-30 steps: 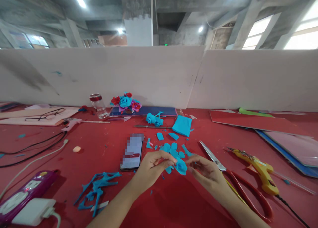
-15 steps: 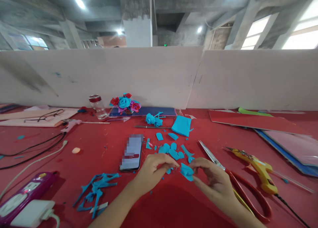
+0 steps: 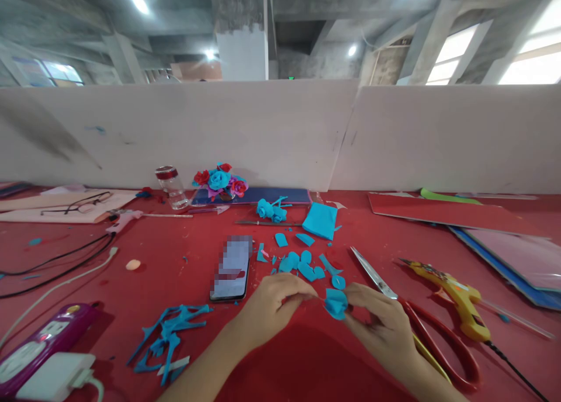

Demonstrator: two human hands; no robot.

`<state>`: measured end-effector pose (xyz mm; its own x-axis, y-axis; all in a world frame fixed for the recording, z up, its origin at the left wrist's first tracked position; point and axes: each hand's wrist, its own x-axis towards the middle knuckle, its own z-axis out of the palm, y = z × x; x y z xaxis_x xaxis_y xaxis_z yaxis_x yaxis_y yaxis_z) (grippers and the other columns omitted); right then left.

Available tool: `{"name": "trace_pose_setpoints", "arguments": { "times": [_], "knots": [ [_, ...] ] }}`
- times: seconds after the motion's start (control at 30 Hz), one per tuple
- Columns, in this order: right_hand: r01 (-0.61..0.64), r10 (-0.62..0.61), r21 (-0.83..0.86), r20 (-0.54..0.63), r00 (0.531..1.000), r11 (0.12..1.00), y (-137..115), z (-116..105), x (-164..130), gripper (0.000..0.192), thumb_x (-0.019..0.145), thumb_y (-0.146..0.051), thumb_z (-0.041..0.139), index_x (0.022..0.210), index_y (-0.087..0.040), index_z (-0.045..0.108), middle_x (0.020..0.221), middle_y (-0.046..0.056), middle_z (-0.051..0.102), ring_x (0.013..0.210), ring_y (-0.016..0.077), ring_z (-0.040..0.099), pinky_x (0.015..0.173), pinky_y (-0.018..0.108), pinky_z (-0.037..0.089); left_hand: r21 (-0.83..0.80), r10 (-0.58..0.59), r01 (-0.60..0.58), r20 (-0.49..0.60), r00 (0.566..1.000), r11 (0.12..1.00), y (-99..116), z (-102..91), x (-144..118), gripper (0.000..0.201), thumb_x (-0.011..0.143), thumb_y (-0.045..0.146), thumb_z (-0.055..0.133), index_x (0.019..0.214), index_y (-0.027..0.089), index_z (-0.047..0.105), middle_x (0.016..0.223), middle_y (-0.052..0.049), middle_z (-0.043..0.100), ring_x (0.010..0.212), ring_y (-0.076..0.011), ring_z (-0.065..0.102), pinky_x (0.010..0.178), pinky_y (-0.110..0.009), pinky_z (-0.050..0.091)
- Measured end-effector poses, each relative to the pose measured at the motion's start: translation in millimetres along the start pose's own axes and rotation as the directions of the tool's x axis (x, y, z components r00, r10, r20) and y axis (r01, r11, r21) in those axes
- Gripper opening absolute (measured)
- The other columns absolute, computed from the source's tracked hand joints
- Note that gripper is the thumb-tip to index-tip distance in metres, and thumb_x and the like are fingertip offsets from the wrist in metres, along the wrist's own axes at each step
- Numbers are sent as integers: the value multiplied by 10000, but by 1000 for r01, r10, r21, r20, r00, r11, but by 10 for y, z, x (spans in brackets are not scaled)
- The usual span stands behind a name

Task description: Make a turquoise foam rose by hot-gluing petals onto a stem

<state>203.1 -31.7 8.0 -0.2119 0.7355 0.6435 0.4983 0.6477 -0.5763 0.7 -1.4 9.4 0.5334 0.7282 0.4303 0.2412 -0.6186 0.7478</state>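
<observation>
Between the thumb and fingers of our right hand [image 3: 379, 321] we pinch the right edge of a blue paper flower [image 3: 336, 304], held up just above the red tabletop [image 3: 287, 370]. The thumb and forefinger of our left hand [image 3: 274, 305] draw together at the tips just left of the flower; whether they pinch anything thin there, we cannot tell.

Right behind the flower we see a round blue petal [image 3: 338, 281], and past our left fingertips a loose cluster of cut blue petals [image 3: 308, 270]. Left of that lies our phone [image 3: 232, 267], its screen partly blurred out. Beside our right hand rest scissors [image 3: 380, 282], blades pointing away from us, and farther right a yellow glue gun [image 3: 460, 300].

Near our left forearm we have a tangle of blue scraps [image 3: 174, 326], with a purple power strip [image 3: 59, 329] beyond it. Farther back sit two small blue roses [image 3: 264, 209], folded blue paper [image 3: 320, 221] near them, and, by the white partition [image 3: 280, 133], a bouquet [image 3: 220, 182] next to a red-lidded jar [image 3: 173, 190].
</observation>
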Motion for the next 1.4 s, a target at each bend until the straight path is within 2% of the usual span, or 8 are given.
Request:
{"name": "trace_pose_setpoints", "arguments": {
  "times": [0.37, 0.67, 1.0, 1.2, 1.4],
  "knots": [
    [-15, 15, -9, 5, 1000, 1000, 13, 15, -14, 75, 759, -191, 606, 712, -239, 640, 622, 7, 660, 537, 139, 598, 530, 227, 499, 44, 54, -53, -5, 999, 998, -13, 12, -18, 233, 871, 72, 490, 931, 200, 674, 880, -16, 715, 821, -129, 638, 784, -224, 467],
    [-19, 19, 0, 5, 1000, 1000, 21, 39, -46, 153, 721, -111, 566, 812, -226, 611, 705, 2, 663, 637, 145, 623, 604, 230, 512, 158, 120, -116, -18, 993, 981, -16, 18, -24, 226, 871, 71, 486, 951, 193, 659, 892, -26, 714, 839, -146, 635, 797, -246, 469],
    [-59, 59, -1, 3, 998, 998, 21, 65, -36, 36, 767, -185, 618, 777, -219, 608, 672, -5, 645, 586, 124, 589, 580, 212, 501, 218, 134, -129, -7, 991, 967, -47, 40, -48, 247, 867, 53, 470, 970, 193, 645, 912, -29, 713, 846, -161, 633, 807, -269, 461],
    [-86, 86, 27, -2, 996, 996, -18, 69, -44, 69, 766, -166, 602, 802, -222, 620, 664, -8, 644, 560, 120, 579, 557, 205, 495, 259, 171, -161, -16, 985, 952, -57, 48, -41, 230, 868, 59, 482, 975, 189, 640, 914, -29, 716, 844, -166, 639, 810, -283, 463],
    [-98, 101, 96, -30, 994, 991, 48, 116, -81, 108, 785, -165, 600, 868, -230, 622, 731, -11, 660, 620, 117, 606, 602, 203, 509, 374, 273, -244, -25, 962, 895, -104, 64, -57, 217, 869, 66, 472, 971, 182, 626, 898, -34, 712, 810, -184, 640, 752, -312, 485]
  ]
}}
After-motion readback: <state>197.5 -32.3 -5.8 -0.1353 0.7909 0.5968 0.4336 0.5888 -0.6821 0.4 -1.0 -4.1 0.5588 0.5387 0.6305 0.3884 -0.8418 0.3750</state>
